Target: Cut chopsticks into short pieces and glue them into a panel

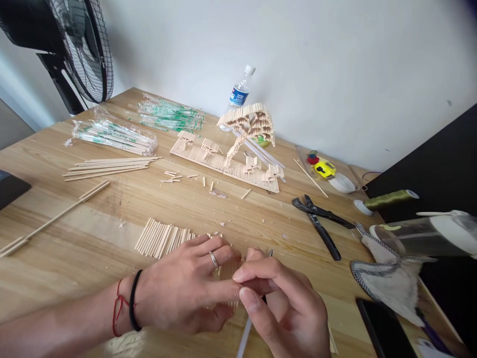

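Observation:
A flat row of short wooden sticks (160, 238) lies side by side on the table, its right part under my left hand (190, 281). The fingers of that hand curl down past the row's far side and its thumb is on the near side, gripping it. More sticks show between the fingers. My right hand (283, 298) is closed, thumb and index fingertip pinched at the tip of my left index finger. Whatever is in the pinch is hidden. A pale translucent strip (244, 338) runs under the right hand, and a dark pointed tip (270, 252) sticks out behind it.
A stick-built model (223, 161) with a tree-like shape stands behind, near a water bottle (240, 92). Loose sticks (108, 166) and bagged sticks (115, 134) lie left, near a fan (85, 49). Cutting pliers (320, 223), a yellow tape measure (325, 169) and a phone (383, 325) are right.

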`<action>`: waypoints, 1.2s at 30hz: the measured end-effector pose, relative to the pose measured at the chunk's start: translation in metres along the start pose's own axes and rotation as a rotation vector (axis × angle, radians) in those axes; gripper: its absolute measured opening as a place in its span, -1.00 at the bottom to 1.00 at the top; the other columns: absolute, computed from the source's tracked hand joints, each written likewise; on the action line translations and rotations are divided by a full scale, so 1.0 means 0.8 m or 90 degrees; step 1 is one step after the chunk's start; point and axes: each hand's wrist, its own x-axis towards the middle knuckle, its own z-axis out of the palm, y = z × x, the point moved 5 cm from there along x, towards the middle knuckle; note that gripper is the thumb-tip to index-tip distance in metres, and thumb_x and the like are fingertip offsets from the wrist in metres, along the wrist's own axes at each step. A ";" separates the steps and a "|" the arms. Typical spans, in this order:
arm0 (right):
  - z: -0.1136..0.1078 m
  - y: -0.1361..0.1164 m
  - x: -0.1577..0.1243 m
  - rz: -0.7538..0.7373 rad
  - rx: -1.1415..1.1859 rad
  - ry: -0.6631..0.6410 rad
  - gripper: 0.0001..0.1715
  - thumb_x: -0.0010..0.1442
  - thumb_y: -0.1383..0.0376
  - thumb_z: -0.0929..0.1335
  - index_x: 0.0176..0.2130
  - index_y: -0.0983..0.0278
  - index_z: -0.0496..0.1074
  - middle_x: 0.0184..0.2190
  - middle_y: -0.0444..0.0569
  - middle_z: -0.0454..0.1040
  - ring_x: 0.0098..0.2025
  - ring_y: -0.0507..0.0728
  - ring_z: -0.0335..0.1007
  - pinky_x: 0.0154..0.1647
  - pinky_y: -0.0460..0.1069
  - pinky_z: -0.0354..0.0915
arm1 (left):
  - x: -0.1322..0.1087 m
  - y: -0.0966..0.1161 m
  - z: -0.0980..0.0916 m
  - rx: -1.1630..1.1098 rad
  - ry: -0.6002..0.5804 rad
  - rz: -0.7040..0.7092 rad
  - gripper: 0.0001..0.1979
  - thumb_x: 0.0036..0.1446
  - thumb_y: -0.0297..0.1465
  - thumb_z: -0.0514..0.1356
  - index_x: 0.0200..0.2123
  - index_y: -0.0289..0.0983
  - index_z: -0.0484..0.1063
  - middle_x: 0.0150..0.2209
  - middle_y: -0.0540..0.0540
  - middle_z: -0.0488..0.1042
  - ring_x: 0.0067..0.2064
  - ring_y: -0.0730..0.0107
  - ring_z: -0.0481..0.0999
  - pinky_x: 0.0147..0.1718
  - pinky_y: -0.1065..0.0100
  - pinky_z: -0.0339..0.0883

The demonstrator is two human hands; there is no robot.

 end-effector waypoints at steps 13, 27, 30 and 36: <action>0.000 -0.005 0.002 -0.012 0.034 0.003 -0.87 0.31 0.39 0.36 -0.24 0.18 0.52 -0.46 -0.15 0.44 -0.44 0.05 0.34 -0.48 -0.10 0.30 | -0.001 -0.001 0.004 -0.039 -0.004 -0.011 -0.70 0.24 -0.39 0.32 0.04 -0.18 0.46 0.03 -0.19 0.49 -0.01 0.14 0.47 0.02 0.15 0.45; 0.003 -0.005 0.000 0.000 0.033 -0.001 -0.84 0.26 0.42 0.38 -0.21 0.16 0.51 -0.42 -0.18 0.45 -0.40 0.02 0.39 -0.39 -0.12 0.36 | 0.001 -0.001 -0.001 -0.042 0.016 -0.008 -0.63 0.24 -0.43 0.30 0.11 -0.18 0.43 0.05 -0.20 0.51 0.00 0.10 0.52 -0.01 0.11 0.45; 0.003 -0.003 -0.001 0.006 0.051 -0.007 -0.83 0.27 0.43 0.37 -0.20 0.15 0.50 -0.42 -0.19 0.41 -0.42 0.02 0.35 -0.42 -0.11 0.33 | 0.000 0.000 -0.002 -0.037 0.021 -0.006 -0.65 0.22 -0.45 0.31 0.07 -0.18 0.44 0.03 -0.18 0.51 0.00 0.12 0.52 -0.01 0.12 0.47; 0.003 -0.002 -0.001 0.019 0.060 -0.017 -0.80 0.27 0.45 0.38 -0.21 0.14 0.50 -0.43 -0.19 0.44 -0.41 0.02 0.33 -0.39 -0.11 0.33 | 0.000 0.000 -0.001 -0.043 0.022 -0.013 -0.62 0.22 -0.44 0.33 0.10 -0.19 0.43 0.04 -0.19 0.51 0.02 0.10 0.52 0.02 0.10 0.48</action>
